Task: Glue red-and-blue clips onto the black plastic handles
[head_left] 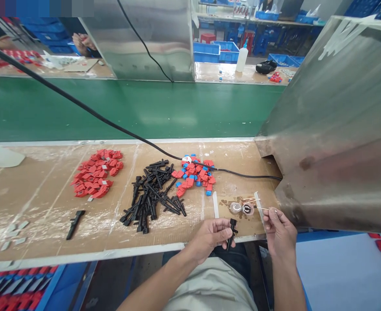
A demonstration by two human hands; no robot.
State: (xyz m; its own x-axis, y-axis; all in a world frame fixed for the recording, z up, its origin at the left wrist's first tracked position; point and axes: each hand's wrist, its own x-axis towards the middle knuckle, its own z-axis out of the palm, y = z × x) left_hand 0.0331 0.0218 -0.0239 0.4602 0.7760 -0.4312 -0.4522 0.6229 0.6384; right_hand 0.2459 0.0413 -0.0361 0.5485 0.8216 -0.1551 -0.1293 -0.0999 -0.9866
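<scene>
In my left hand (213,235) is a small black plastic toy gun (232,225), pinched between thumb and fingers near the table's front edge. My right hand (280,229) pinches a thin pale stick (263,208), which points left toward a small round cup (248,209) with dark contents. Whether its tip touches the cup is too small to tell. Beside that cup stands another small clear cup (235,207), with brownish stains around both. A pile of similar black toy guns (148,194) lies left of my hands, and a single black toy gun (75,224) rests farther left.
Red-and-blue plastic parts (193,175) and red parts (97,173) lie in piles. A black cable (112,124) crosses the table toward a metal housing (333,142) at right. Small grey pieces (15,233) lie at left. Beyond is a green belt (138,108); another person's hand (81,42) shows behind.
</scene>
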